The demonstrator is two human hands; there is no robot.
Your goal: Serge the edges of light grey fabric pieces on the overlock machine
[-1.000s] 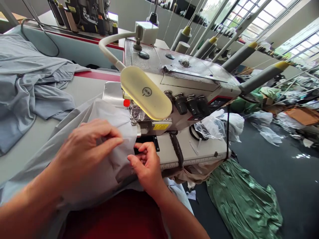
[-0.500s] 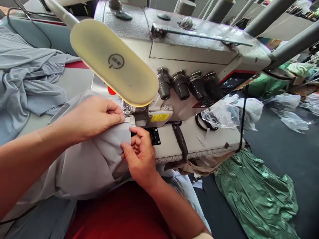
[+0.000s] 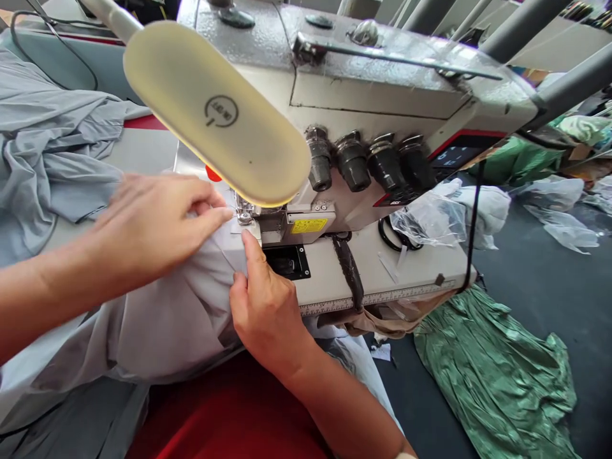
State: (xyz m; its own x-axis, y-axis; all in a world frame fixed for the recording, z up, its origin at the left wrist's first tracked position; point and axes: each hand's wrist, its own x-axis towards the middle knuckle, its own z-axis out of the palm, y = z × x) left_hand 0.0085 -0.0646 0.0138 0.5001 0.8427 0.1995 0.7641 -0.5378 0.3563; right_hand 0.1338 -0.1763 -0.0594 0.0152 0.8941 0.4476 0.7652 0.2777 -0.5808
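Light grey fabric (image 3: 167, 325) hangs in folds over the front of the sewing machine (image 3: 363, 83) and lies up to its presser foot (image 3: 245, 213). My left hand (image 3: 157, 220), partly smeared by motion, is just left of the foot, thumb and forefinger closed together at the fabric's upper edge. In front of the foot, my right hand (image 3: 270, 312) holds the fabric's right edge. Its forefinger points up along that edge, its thumb rests on the cloth, and its other fingers are curled out of sight. The lamp head (image 3: 217, 115) hides the needle area from above.
More grey cloth (image 3: 52, 127) is heaped at the left. Four-sided clear plastic (image 3: 430, 217) and a black cable loop (image 3: 396, 236) lie on the machine table (image 3: 421, 268). A green crumpled sheet (image 3: 497, 370) spreads over the dark floor at right.
My left hand has drawn slightly left from the presser foot. My right hand's forefinger has straightened and moved up toward the foot. The view has shifted a little.
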